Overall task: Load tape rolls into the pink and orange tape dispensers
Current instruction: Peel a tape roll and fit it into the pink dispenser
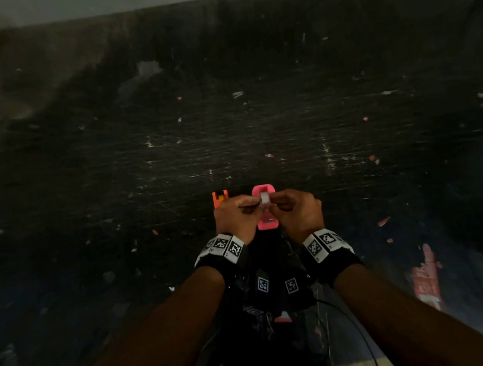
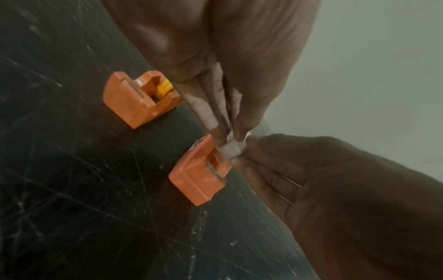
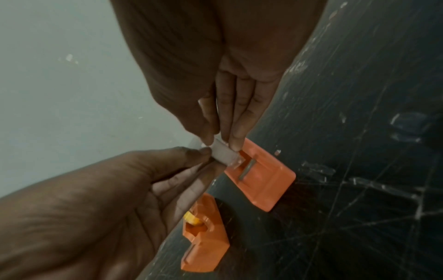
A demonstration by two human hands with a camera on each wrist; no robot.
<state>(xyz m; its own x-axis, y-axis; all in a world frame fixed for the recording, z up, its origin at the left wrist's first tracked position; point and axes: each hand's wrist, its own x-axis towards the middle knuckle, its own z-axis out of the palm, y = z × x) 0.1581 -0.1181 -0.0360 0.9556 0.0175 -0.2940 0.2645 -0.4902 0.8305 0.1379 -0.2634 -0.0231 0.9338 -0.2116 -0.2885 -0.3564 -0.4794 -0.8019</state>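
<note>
Found the white tape roll (image 1: 265, 198) held edge-on at the open top slot of the pink tape dispenser (image 1: 267, 224), near the front middle of the worktop (image 1: 255, 105). Could not tell whether the roll was seated in the slot or only touching its rim.

Noted both hands clamped on that roll. Left hand (image 1: 238, 216) pinched one side between thumb and fingertips (image 2: 215, 130). Right hand (image 1: 296, 209) pinched the opposite side, thumb and fingers curled in. Saw the fingertips of the two hands nearly meeting over the roll (image 3: 225, 155), directly above the pink tape dispenser (image 3: 263, 180).

Observed a short metal cutter strip set across the top face of the pink tape dispenser (image 2: 199, 180), just beside the slot.

Located the orange tape dispenser (image 1: 220, 199) just beside the pink one, on the left-hand side, standing on the worktop and partly hidden behind the left hand in the head view. Noted a yellow tape roll (image 2: 164, 88) sitting inside its slot, also visible from the right wrist (image 3: 191, 220). Touched by neither hand.

Recorded a dark, heavily scratched worktop surface with small pale and red flecks scattered over it. Noted black wristbands (image 1: 221, 250) with black-and-white square markers on both wrists, and a red-and-white scrap (image 1: 427, 278) lying well off to the right.
</note>
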